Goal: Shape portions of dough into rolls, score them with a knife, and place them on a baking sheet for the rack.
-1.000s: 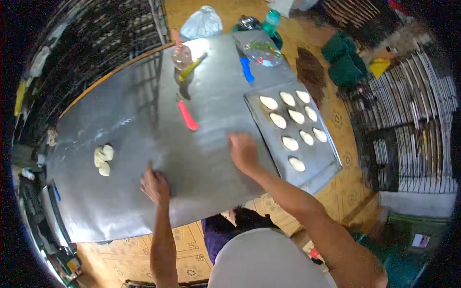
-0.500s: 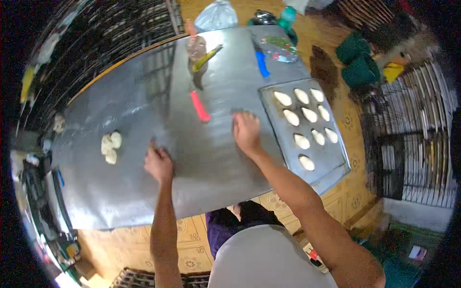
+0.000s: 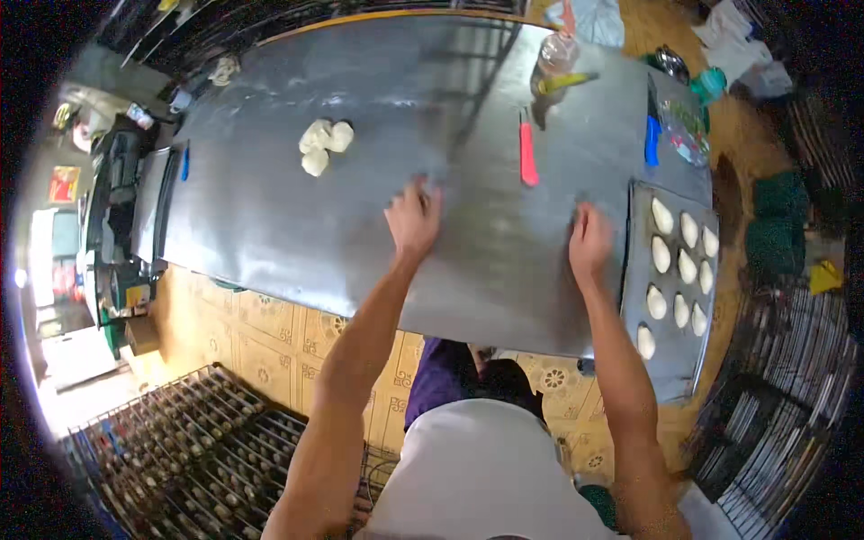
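Observation:
My left hand [image 3: 412, 219] is low over the middle of a grey metal table, thumb and fingers apart, with nothing visible in it. To its far left lies a small group of pale dough pieces [image 3: 317, 144], touching one another. My right hand [image 3: 590, 241] is beside the left edge of a metal baking tray [image 3: 673, 371]; its fingers look curled and are smeared by motion, so any grip is hidden. Several teardrop-shaped dough pieces [image 3: 657, 302] lie in rows on that tray. A red-handled tool [image 3: 527, 155] rests on the table beyond and between my hands.
The metal table [image 3: 270, 216] spreads before me. At its far right are a clear bag [image 3: 558, 54], a yellow-green tool [image 3: 565, 82] and a blue-handled tool [image 3: 652, 140]. A metal rack [image 3: 198, 450] stands behind me at left, stacked trays [image 3: 774, 360] at right.
The view has swung left, so the table's contents appear farther right. My right hand's spread fingers have curled in; both hands have shifted over the table.

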A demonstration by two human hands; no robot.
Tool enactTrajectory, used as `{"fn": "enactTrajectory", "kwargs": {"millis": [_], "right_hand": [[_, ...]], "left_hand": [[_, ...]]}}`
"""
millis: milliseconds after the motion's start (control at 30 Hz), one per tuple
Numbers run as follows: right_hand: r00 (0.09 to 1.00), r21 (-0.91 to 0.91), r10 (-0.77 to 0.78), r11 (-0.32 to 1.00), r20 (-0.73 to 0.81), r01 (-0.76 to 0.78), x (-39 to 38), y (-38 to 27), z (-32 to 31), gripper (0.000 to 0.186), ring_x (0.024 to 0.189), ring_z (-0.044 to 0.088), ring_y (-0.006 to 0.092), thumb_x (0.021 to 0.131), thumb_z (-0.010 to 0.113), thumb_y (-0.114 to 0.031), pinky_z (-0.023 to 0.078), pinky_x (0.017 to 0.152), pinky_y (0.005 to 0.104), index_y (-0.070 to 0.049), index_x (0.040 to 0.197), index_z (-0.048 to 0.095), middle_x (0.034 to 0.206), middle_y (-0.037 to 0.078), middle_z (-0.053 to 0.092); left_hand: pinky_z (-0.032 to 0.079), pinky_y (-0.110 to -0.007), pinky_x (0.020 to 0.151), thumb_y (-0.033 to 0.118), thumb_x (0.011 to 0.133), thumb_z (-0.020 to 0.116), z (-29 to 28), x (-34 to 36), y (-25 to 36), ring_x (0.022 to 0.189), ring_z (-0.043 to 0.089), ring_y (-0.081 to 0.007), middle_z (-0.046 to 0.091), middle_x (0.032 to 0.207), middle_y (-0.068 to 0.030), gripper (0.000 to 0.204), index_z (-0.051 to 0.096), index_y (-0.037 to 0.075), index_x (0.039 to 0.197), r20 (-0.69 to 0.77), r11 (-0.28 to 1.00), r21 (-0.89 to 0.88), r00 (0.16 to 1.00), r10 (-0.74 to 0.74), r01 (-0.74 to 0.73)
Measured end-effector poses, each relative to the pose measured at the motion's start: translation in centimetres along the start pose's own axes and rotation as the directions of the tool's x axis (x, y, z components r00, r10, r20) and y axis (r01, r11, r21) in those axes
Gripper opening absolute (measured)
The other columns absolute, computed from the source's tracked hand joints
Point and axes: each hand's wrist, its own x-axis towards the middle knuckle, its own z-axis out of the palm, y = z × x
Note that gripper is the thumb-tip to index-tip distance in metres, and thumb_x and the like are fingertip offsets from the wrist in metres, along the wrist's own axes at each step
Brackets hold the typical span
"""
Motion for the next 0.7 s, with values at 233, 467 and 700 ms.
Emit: {"fn": "enactTrajectory", "kwargs": {"millis": [233,467,700], "right_hand": [[0.978,-0.225,-0.171,0.955,0.117,0.194,-0.6,0.8,-3.2,0.015,0.097,0.066,0.041,0.097,0.062,-0.007,0.05,0.085,0.0456,-0.006,0.11,0.069,0.103,0.017,0.07],[0.983,0.028,-0.167,0.986,0.073,0.166,-1.8,0.6,-1.1,0.022,0.1,0.064,0.0399,0.099,0.061,-0.01,0.048,0.086,0.05,-0.006,0.119,0.068,0.104,0.016,0.069],[0.981,-0.261,-0.137,0.95,0.14,0.17,2.8,-0.6,-2.1,0.019,0.101,0.065,0.0399,0.099,0.062,-0.006,0.05,0.089,0.0477,-0.004,0.116,0.068,0.105,0.019,0.069]], "left_hand": [[0.041,-0.054,0.097,0.044,0.101,0.063,-3.4,1.5,-0.9,0.106,0.062,-0.0345,0.071,0.105,-0.0095,0.047,0.063,0.011,0.134,-0.029,0.962,0.16,0.973,0.229,-0.222],[0.04,-0.054,0.094,0.04,0.1,0.065,-0.8,-1.8,-0.7,0.095,0.064,-0.0316,0.07,0.1,-0.0081,0.047,0.061,0.013,0.139,0.023,0.989,0.007,0.989,0.146,-0.146],[0.041,-0.052,0.092,0.036,0.1,0.067,-2.0,4.5,2.3,0.094,0.064,-0.0309,0.071,0.093,-0.007,0.043,0.061,0.013,0.137,-0.185,0.947,0.131,0.931,0.315,-0.294]]}}
